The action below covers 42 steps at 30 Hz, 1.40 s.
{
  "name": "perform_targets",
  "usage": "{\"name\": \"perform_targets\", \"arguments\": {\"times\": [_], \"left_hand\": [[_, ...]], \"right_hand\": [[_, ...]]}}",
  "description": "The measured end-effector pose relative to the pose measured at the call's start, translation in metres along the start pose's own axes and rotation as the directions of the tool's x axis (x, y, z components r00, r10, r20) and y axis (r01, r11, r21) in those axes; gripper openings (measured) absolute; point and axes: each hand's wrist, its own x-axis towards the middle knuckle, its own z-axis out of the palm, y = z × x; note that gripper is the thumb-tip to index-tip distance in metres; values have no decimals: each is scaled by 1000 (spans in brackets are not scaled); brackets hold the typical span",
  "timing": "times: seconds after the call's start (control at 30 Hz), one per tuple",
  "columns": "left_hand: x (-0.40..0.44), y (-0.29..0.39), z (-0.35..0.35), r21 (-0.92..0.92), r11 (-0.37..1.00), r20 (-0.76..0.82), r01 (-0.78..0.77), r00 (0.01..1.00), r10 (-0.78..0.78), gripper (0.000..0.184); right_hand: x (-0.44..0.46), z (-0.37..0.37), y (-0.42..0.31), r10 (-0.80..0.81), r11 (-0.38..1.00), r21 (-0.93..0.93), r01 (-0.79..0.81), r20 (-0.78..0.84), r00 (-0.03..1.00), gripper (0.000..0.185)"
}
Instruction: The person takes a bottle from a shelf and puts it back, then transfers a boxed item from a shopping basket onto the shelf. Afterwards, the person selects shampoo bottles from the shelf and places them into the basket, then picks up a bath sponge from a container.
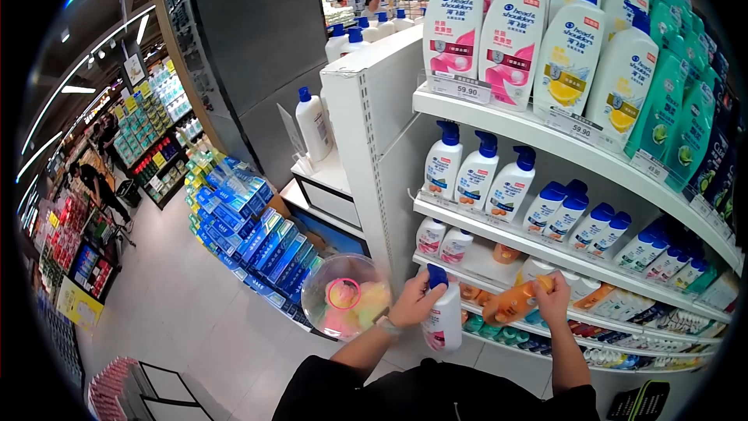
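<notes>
White bottle (443,321), left hand (414,302); orange bottle (510,306), right hand (554,298); contents hidden.

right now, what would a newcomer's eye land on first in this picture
The bright orange bottle in the right hand stands out first, with a white, blue-capped bottle in the left hand beside it. Next come the big white Head & Shoulders bottles lined up at upper right, and the stacked blue boxes left of centre.
</notes>
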Motion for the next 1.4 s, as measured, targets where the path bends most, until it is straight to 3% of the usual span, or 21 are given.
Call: {"name": "perform_targets", "arguments": {"times": [0.13, 0.23, 0.27, 0.4, 0.5, 0.53, 0.67, 0.73, 0.77, 0.8, 0.83, 0.87, 0.9, 0.97, 1.1, 1.23, 1.37, 1.4], "left_hand": [[-12, 4, -27, -141, 968, 74, 207, 977, -198, 27], [-22, -20, -43, -276, 874, 100, 400, 916, -387, 30], [-24, -23, -42, -337, 842, 65, 422, 902, -426, 33], [-38, -74, -47, -563, 663, 219, 492, 863, -455, 38], [-46, -83, -50, -532, 619, 282, 578, 810, -514, 42], [-50, -86, -49, -577, 570, 304, 585, 801, -515, 43], [-95, -116, -38, -710, 356, 391, 608, 761, -518, 51], [-129, -139, -27, -717, 322, 430, 618, 756, -494, 54], [-144, -150, -19, -705, 345, 441, 620, 764, -470, 56], [-159, -150, -15, -754, 218, 486, 619, 750, -449, 54], [-173, -150, -12, -804, 182, 459, 566, 785, -416, 52], [-182, -150, -14, -768, 247, 456, 591, 776, -436, 57], [-189, -151, -15, -726, 306, 455, 615, 764, -457, 62], [-199, -163, -22, -785, 280, 417, 553, 805, -422, 62], [-215, -170, -38, -872, 125, 348, 472, 780, -520, 61], [-222, -158, -53, -896, 280, 138, 346, 814, -564, 60], [-213, -142, -74, -885, 351, 94, 307, 855, -510, 61], [-208, -140, -75, -858, 426, 29, 288, 854, -520, 66]], "right_hand": [[-6, -6, 38, 147, 914, 347, -209, 196, 970, 13], [-24, 22, 39, 322, 677, 571, -464, 337, 885, 9], [-29, 34, 32, 364, 637, 572, -517, 368, 856, 6], [-35, 56, 44, 331, 560, 592, -580, 482, 812, 13], [-53, 71, 59, 381, 394, 597, -699, 586, 715, 28], [-61, 71, 81, 382, 308, 533, -788, 689, 616, 44], [-117, 82, 95, 275, 0, 514, -858, 825, 494, 55], [-143, 87, 103, 263, -109, 458, -882, 869, 419, 64], [-152, 88, 101, 217, -58, 492, -868, 855, 470, 66], [-161, 84, 95, 166, -13, 523, -852, 842, 514, 68], [-168, 82, 89, 111, 28, 551, -834, 827, 551, 71], [-172, 81, 88, 80, 80, 556, -827, 824, 561, 80], [-177, 80, 85, 110, 75, 553, -830, 822, 558, 80], [-186, 81, 85, 259, 119, 567, -815, 775, 576, 79], [-194, 98, 71, 250, 47, 651, -758, 727, 640, 74], [-180, 109, 49, 253, 83, 714, -695, 659, 708, 69], [-155, 113, 39, 230, 43, 713, -700, 675, 702, 59], [-147, 117, 25, 175, 36, 709, -704, 689, 703, 59]]}}
